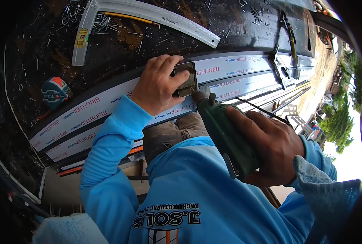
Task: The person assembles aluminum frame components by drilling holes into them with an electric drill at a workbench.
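Head view: a small square metal plate (186,79) lies flat on the alu profile (238,65), approx. mid-length, on the farther of its two filmed faces. The profile's long axis runs lower left to upper right across the frame, and the plate's edges sit roughly square to it.

The left hand (156,83) is the nearer one. It's on the plate, w/ fingers (175,61) curled over the far edge & thumb at the near edge, clamped on it, palm off to the plate's left.

The right hand (270,148) is wrapped tight round the body of a green drill (225,136). The drill points up & left, nose just beside the plate's near right corner. Can't tell if the bit tip touches plate or profile, since the chuck hides it. So the plate lies up-left of the right-hand fingers, along the drill's own axis.

Further out is the dark worktop (120,44), strewn w/ swarf or screws. On it are a tape measure (54,92) well off left, a framing square (156,14) beyond the profile, and pliers (286,30) far right.
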Tool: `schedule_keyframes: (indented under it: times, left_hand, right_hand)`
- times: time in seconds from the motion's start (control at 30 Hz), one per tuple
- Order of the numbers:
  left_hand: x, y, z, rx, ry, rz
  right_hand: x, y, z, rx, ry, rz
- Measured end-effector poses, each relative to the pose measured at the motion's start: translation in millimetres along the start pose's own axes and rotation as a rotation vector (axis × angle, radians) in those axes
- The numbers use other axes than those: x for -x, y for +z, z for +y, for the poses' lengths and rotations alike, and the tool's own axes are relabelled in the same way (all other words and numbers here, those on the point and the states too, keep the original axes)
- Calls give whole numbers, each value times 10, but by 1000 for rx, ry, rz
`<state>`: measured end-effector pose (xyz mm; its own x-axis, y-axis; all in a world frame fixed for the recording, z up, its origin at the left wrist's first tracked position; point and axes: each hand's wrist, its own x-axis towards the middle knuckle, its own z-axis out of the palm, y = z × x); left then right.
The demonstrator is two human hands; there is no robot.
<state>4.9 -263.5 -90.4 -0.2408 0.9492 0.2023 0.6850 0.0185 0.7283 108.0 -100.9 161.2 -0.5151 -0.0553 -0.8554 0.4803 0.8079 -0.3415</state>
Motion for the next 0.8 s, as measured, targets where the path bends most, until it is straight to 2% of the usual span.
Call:
schedule_keyframes:
  times: [0.3,0.5,0.67,0.8]
  left_hand:
    - [-29,-21,9,7,-12,-36]
    - [-50,-37,25,13,-22,-52]
    - [-55,-45,33,21,-34,-61]
    - [-58,-49,36,10,-34,-72]
  right_hand:
    - [-62,64,-10,-21,-40,132]
    - [-94,71,-31,58,-26,130]
    - [-162,-65,-109,65,13,48]
    - [-200,-50,-127,102,-51,3]
